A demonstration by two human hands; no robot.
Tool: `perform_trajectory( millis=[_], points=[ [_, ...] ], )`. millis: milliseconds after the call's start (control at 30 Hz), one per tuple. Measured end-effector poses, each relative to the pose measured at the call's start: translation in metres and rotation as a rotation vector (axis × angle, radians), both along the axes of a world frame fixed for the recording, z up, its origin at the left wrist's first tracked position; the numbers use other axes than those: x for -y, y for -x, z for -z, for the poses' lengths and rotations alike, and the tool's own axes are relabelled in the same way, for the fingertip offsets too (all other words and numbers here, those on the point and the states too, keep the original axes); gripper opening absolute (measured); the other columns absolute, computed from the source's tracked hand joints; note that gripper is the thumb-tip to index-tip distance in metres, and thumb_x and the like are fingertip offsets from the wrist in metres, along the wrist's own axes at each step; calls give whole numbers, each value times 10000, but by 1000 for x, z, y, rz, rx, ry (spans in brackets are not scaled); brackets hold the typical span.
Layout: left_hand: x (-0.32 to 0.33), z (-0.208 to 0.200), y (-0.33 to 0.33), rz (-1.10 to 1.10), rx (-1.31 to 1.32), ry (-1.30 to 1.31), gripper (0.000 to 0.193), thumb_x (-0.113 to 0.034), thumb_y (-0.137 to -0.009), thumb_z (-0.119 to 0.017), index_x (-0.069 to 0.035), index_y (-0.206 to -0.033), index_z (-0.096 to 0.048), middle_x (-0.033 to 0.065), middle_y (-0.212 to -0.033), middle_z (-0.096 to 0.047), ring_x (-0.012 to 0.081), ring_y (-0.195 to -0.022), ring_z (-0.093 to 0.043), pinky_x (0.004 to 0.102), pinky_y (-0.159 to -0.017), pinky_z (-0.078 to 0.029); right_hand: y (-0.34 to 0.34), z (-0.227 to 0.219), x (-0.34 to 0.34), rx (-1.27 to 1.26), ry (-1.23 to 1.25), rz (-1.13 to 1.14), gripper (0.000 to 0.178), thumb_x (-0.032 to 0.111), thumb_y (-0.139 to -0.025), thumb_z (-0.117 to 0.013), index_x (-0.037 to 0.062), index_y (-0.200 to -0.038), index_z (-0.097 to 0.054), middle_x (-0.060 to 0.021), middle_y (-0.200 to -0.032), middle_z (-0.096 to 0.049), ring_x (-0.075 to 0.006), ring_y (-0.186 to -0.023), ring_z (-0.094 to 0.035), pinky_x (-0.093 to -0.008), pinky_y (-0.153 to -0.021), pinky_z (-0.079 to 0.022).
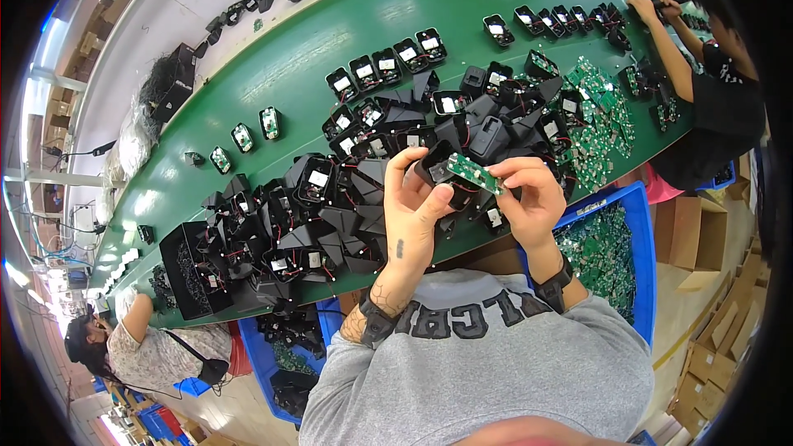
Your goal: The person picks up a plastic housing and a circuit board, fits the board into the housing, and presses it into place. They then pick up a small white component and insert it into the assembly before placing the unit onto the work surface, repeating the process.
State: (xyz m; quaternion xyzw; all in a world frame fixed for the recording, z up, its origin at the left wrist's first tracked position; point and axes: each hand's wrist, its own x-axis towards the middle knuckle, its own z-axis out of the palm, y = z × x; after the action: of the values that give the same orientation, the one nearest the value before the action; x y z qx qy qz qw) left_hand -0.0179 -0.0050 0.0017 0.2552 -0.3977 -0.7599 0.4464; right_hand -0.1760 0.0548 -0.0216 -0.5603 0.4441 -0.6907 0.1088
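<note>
My left hand [410,213] is closed around an open black plastic housing [435,163], thumb on its near side. In my right hand [529,196], thumb and fingertips pinch the end of a green circuit board [473,173]. The board is tilted, its other end right at the housing's opening; I cannot tell whether they touch. Behind and beside both hands lies a heap of black housings [487,136], many with white parts and red wires inside. A spread of loose green circuit boards [596,120] lies to the right of the heap.
The green table [306,58] carries a row of open housings [386,64] further back. A black box of small parts [183,268] stands at the left. Blue bins [650,260] flank me, the right one holding boards. Co-workers sit at left [178,355] and right [719,91].
</note>
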Motion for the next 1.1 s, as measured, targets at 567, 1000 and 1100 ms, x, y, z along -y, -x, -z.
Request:
perform_trajectory(
  millis=[567, 1000, 1100],
  points=[
    [-6, -6, 0, -40, -143, -172, 543, -179, -865, -681, -134, -1290, -345, 95, -1154, -546, 214, -1011, -610, 378, -775, -573, -3, -8, -4, 398, -41, -175, 206, -85, -773, -635, 17, -889, -500, -152, -942, -599, -237, -855, -633, -369, -804, -540],
    [-9, -4, 0, -18, -58, -80, 580, -247, -846, -703, -136, -1296, -354, 89, -1150, -545, 211, -965, -637, 358, -735, -597, -12, -13, 1, 640, -168, -194, 189, -101, -785, -636, 16, -862, -510, -153, -962, -626, -210, -860, -652, -360, -824, -554],
    [-7, -4, 1, -16, -33, -72, 585, -230, -843, -707, -134, -1297, -351, 91, -1135, -553, 210, -958, -636, 354, -743, -593, -10, -13, 3, 614, -168, -210, 191, -114, -778, -632, 18, -857, -519, -151, -957, -632, -197, -860, -647, -333, -820, -544]
  ],
)
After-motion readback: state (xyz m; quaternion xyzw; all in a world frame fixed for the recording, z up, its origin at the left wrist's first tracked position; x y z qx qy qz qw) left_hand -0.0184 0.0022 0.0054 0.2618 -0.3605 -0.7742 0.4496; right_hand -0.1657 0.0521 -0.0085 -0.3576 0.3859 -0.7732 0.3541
